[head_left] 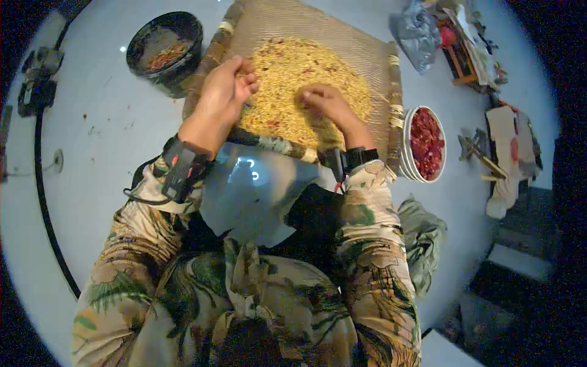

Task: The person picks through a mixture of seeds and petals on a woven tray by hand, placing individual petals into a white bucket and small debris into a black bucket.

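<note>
On the pale floor [92,122], yellow seeds [287,79] lie heaped on a woven tray [342,37]. Our left hand [223,85] bunches its fingertips shut at the heap's edge. Our right hand [327,101] curls into it, grip unclear. Red bits seem mostly unpicked, though the black bowl [165,46] and white bowl [426,144] hold some.

No text, label, brand or number can be read anywhere in this view. The papers and packets [471,37] heaped at the far right edge of the desk [110,122] are too small and blurred for any print on them to be made out. The dark wrist bands [181,168] are likewise too dim to show any legible marking.
</note>
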A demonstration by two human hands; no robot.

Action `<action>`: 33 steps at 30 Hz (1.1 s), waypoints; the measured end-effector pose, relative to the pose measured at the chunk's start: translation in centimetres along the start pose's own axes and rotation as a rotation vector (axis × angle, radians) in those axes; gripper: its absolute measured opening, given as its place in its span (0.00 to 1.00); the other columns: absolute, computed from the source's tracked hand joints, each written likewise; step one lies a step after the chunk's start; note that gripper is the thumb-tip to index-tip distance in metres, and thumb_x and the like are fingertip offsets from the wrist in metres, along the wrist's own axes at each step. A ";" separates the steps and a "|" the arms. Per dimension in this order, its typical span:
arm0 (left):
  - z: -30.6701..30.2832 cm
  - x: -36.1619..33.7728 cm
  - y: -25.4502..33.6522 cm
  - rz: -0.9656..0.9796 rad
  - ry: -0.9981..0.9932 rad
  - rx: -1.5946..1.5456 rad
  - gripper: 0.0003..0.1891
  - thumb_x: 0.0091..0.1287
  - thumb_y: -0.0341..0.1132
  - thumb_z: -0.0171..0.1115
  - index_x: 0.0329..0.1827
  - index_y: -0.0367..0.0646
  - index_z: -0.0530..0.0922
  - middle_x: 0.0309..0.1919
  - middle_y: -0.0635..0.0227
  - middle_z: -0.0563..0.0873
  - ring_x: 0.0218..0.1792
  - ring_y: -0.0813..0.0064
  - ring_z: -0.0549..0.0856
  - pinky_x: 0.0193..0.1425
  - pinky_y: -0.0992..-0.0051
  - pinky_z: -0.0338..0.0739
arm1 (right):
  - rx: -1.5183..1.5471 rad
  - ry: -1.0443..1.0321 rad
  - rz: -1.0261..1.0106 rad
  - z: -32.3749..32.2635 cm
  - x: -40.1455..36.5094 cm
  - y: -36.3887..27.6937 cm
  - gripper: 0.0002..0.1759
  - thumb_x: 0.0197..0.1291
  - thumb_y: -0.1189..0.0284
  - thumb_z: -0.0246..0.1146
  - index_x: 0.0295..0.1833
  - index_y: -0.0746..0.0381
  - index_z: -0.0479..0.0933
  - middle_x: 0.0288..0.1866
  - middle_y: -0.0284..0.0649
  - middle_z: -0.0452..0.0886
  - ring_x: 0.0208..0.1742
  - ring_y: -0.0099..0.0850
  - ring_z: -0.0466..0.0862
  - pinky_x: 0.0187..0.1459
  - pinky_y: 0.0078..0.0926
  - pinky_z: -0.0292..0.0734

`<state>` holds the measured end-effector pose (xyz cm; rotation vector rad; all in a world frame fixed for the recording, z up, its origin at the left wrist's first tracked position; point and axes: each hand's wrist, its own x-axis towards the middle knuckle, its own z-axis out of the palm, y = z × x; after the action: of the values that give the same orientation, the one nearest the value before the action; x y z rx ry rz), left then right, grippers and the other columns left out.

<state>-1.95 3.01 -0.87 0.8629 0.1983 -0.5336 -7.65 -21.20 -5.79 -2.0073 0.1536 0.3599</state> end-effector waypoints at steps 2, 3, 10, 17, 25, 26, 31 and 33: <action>-0.4 0.2 0.2 -0.006 -0.027 -0.037 0.07 0.65 0.35 0.49 0.39 0.41 0.69 0.33 0.64 0.76 0.34 0.72 0.76 0.32 0.79 0.74 | 0.013 -0.162 -0.052 3.1 0.9 -0.3 0.15 0.58 0.66 0.55 0.47 0.64 0.74 0.40 0.34 0.78 0.41 0.23 0.76 0.44 0.21 0.71; -0.6 0.5 0.4 -0.011 -0.045 -0.052 0.07 0.65 0.35 0.48 0.39 0.41 0.69 0.33 0.64 0.76 0.34 0.72 0.76 0.33 0.78 0.74 | 0.021 -0.239 -0.078 4.8 1.2 -0.4 0.16 0.59 0.66 0.55 0.48 0.65 0.74 0.40 0.34 0.78 0.43 0.23 0.75 0.46 0.22 0.70; -0.6 0.5 1.4 0.028 -0.037 -0.108 0.07 0.65 0.35 0.49 0.37 0.41 0.68 0.30 0.66 0.75 0.32 0.73 0.75 0.34 0.78 0.73 | 0.026 -0.466 -0.060 10.6 1.4 -3.4 0.20 0.62 0.61 0.52 0.49 0.66 0.72 0.46 0.36 0.77 0.48 0.24 0.73 0.52 0.21 0.66; -0.5 0.5 1.7 0.038 -0.023 -0.107 0.06 0.64 0.34 0.49 0.36 0.41 0.69 0.29 0.67 0.73 0.29 0.76 0.73 0.32 0.79 0.73 | -0.076 -0.179 -0.138 8.3 3.9 -0.4 0.23 0.60 0.61 0.52 0.56 0.66 0.68 0.53 0.41 0.73 0.56 0.31 0.70 0.58 0.24 0.60; 0.1 0.8 2.1 0.068 -0.029 -0.160 0.07 0.65 0.35 0.48 0.38 0.40 0.68 0.28 0.68 0.73 0.28 0.76 0.74 0.31 0.78 0.73 | 0.166 0.157 -0.028 1.6 3.8 0.8 0.23 0.58 0.61 0.54 0.56 0.64 0.68 0.51 0.40 0.75 0.52 0.29 0.73 0.53 0.27 0.66; 0.1 0.8 2.1 0.068 -0.012 -0.149 0.07 0.65 0.36 0.48 0.38 0.40 0.68 0.28 0.68 0.74 0.28 0.75 0.74 0.31 0.77 0.73 | 0.164 0.129 -0.006 0.8 3.7 1.7 0.23 0.58 0.61 0.54 0.55 0.63 0.69 0.50 0.40 0.75 0.50 0.28 0.74 0.51 0.27 0.67; -0.4 2.1 2.3 0.084 -0.159 -0.157 0.07 0.65 0.36 0.48 0.38 0.41 0.68 0.31 0.67 0.74 0.28 0.75 0.75 0.33 0.78 0.73 | 0.079 0.052 0.140 0.0 2.1 1.4 0.17 0.58 0.65 0.56 0.49 0.64 0.73 0.39 0.37 0.79 0.38 0.24 0.78 0.39 0.21 0.72; -0.2 2.5 2.1 0.100 -0.161 -0.181 0.07 0.65 0.35 0.48 0.38 0.41 0.68 0.30 0.67 0.74 0.29 0.75 0.75 0.34 0.78 0.73 | -0.113 0.060 0.037 0.4 2.3 2.0 0.16 0.57 0.67 0.57 0.47 0.65 0.74 0.36 0.36 0.79 0.35 0.24 0.78 0.37 0.20 0.72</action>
<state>1.27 3.40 -0.49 0.6471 0.0552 -0.4812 -6.06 -21.62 -8.42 -2.1304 0.2126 0.3388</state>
